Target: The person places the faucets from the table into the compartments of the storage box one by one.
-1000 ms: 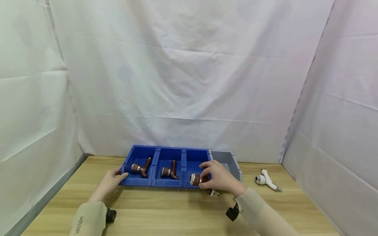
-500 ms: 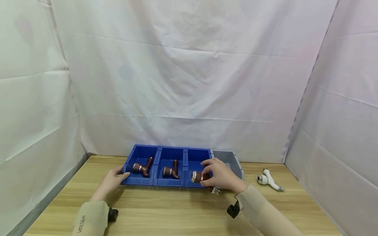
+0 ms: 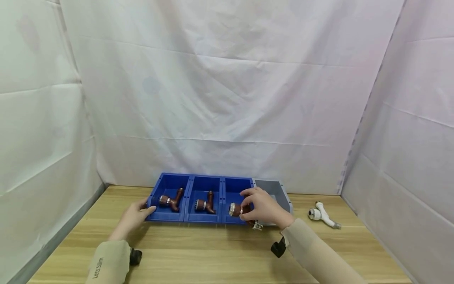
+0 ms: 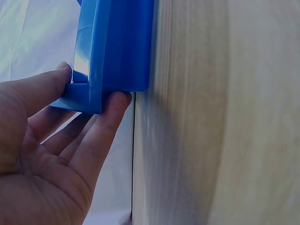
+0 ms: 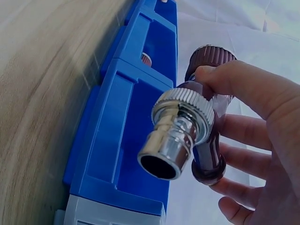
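My right hand (image 3: 266,209) pinches a brown faucet (image 5: 206,150) with a ribbed knob and a chrome hose nozzle (image 5: 168,140). The faucet is held over the front of the third blue bin (image 3: 232,191). My left hand (image 3: 133,219) grips the outer left edge of the leftmost blue bin (image 4: 126,51), thumb on the rim and fingers beneath. One brown faucet (image 3: 173,203) lies in that leftmost bin, and another brown faucet (image 3: 209,203) lies in the second blue bin (image 3: 203,183).
A grey bin (image 3: 283,195) adjoins the blue row at its right end. On the wooden table (image 3: 198,256), right of the bins, lies a white faucet (image 3: 323,215). White cloth (image 3: 227,98) hangs behind and at both sides.
The view has shifted slightly. My right hand keeps the brown faucet over the third bin with little movement, and my left hand stays on the bin edge.
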A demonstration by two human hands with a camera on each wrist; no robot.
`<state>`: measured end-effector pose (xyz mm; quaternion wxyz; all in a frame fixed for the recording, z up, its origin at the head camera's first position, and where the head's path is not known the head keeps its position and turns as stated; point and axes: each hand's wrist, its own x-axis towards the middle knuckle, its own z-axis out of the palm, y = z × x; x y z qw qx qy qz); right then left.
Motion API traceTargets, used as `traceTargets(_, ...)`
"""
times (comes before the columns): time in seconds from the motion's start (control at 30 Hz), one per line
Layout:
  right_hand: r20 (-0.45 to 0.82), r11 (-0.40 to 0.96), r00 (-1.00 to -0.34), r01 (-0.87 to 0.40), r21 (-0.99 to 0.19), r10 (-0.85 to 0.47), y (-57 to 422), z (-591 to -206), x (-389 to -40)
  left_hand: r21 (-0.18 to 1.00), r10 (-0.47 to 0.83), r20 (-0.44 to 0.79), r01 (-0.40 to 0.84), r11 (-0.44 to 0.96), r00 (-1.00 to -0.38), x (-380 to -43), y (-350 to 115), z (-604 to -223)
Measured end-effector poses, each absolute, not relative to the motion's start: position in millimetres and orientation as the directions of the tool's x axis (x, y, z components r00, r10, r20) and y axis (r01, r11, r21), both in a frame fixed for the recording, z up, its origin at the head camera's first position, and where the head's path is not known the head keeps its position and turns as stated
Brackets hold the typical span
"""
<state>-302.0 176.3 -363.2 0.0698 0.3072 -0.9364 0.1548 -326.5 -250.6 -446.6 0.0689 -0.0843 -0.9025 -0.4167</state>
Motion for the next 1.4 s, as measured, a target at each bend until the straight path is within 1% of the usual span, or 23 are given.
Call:
traceTargets(0.3,0.212,0.78,-0.809,-0.586,-0.22,-0.548,176,-356,-304,0.737,0.088,0.19,0.201,0.645,-0.978,-326,-251,-444)
traceTargets(0.77,0.219,0.781,-0.8,-0.596,-0.186,-0.558,174,-354,-311,0.729,0.093,0.183,0.199,0.655,-0.979,-325,-252,-444)
traceTargets(1.1,0.221,0.785,-0.802,-0.593,-0.178,-0.555,173,-351,-317,0.738,0.094,0.199,0.212,0.641,-0.975,-325,-250,-443)
traceTargets(1.4,0.211,0.794,-0.811,-0.581,-0.18,-0.546,173,-353,-322,0.752,0.093,0.187,0.203,0.627,-0.978,-323,-250,-443)
